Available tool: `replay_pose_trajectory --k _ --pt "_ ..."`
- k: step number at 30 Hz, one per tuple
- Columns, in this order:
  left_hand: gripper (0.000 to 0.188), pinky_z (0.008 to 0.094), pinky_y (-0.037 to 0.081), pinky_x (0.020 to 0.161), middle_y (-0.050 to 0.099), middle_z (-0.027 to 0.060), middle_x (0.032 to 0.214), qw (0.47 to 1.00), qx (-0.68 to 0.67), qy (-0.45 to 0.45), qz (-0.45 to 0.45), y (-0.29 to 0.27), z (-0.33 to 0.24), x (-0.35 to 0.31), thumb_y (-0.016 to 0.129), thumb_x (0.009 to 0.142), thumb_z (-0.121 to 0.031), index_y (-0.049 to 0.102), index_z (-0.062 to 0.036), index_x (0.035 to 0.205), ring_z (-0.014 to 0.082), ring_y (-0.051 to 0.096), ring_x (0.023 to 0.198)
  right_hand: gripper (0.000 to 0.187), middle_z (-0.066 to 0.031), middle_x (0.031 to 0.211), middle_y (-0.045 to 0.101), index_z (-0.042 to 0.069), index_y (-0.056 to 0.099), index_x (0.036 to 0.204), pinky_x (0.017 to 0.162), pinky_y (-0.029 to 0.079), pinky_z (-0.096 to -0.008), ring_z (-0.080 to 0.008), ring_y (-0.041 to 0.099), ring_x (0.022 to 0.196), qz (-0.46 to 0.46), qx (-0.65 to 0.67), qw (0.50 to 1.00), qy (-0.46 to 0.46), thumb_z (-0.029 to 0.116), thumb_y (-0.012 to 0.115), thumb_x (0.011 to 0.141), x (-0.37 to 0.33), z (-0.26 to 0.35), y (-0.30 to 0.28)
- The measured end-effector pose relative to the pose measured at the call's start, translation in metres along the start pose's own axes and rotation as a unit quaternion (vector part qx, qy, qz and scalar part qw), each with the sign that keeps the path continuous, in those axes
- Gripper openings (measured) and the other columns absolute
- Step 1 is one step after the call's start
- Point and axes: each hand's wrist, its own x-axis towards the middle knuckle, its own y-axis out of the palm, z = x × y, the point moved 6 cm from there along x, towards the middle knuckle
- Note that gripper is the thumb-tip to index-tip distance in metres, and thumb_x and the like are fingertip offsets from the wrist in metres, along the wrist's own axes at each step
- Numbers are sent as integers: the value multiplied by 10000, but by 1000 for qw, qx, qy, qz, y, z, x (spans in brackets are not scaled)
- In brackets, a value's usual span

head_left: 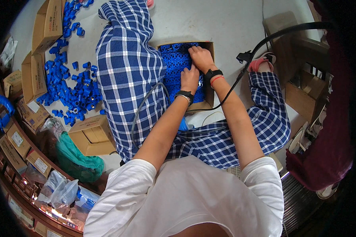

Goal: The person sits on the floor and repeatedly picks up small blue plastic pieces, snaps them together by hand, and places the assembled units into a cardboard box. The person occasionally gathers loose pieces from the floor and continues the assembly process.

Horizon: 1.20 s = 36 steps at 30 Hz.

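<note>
A pale floor (209, 19) is seen from above, w/ the person seated on it, legs in blue plaid trousers (126, 71) stretched far-ward on either side of an open cardboard box (209, 49). To the left, a spread of loose blue plastic pipe fittings (73, 89) is scattered on the floor, ringed by several more cardboard cartons (91, 136), some shut, some flattened; a green bag (77, 158) and clear plastic bags (59, 189) lie nearer, lower left. A black cable (261, 43) is looped across from the right.

The open box sits between the legs, approx. centre of view, and is filled nearly to the rim w/ blue fittings packed in neat rows (176, 65).

Both hands are inside it. The left hand (190, 77), wristband worn, is pressed flat on the top layer, fingers together, nothing visibly gripped. The right hand (201, 57), watch and red band on the wrist, is laid on the far rows, fingers curled down onto the pieces; whether one is pinched can't be told.

Step judged: top layer being seated and levelled, box approx. full. Next move would call for even downward pressure so rows aren't knocked out of line, then any gaps at the far-right corner to be checked.
</note>
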Motion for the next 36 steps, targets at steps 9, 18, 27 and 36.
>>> replay_pose_trajectory --k 9,18,27,36 --pt "364 376 525 620 450 70 1396 1000 16 -7 -24 0 -1 3 595 791 -50 605 -48 1155 274 588 730 268 -166 1008 636 57 661 1001 833 507 -422 -351 608 900 -12 187 978 89 44 607 738 -3 -24 11" --pt "389 389 535 642 405 67 1450 1000 -9 -15 -3 -4 0 3 583 802 -42 594 -39 1191 274 602 738 250 -202 968 633 29 650 978 845 496 -433 -377 589 938 -2 180 975 127 -7 604 735 -5 -24 14" --pt "389 404 534 624 395 63 1452 1000 -10 -14 -6 -6 0 4 580 802 -31 592 -37 1191 283 606 723 206 -186 960 627 10 630 938 834 511 -406 -353 593 953 2 171 977 127 47 645 735 -6 -24 14" --pt "385 433 532 622 381 69 1456 999 -41 -17 -6 -6 0 4 565 797 -8 585 -38 1181 307 610 717 144 -157 910 645 40 653 913 804 518 -423 -338 610 928 10 169 978 120 58 595 781 -1 -23 11"
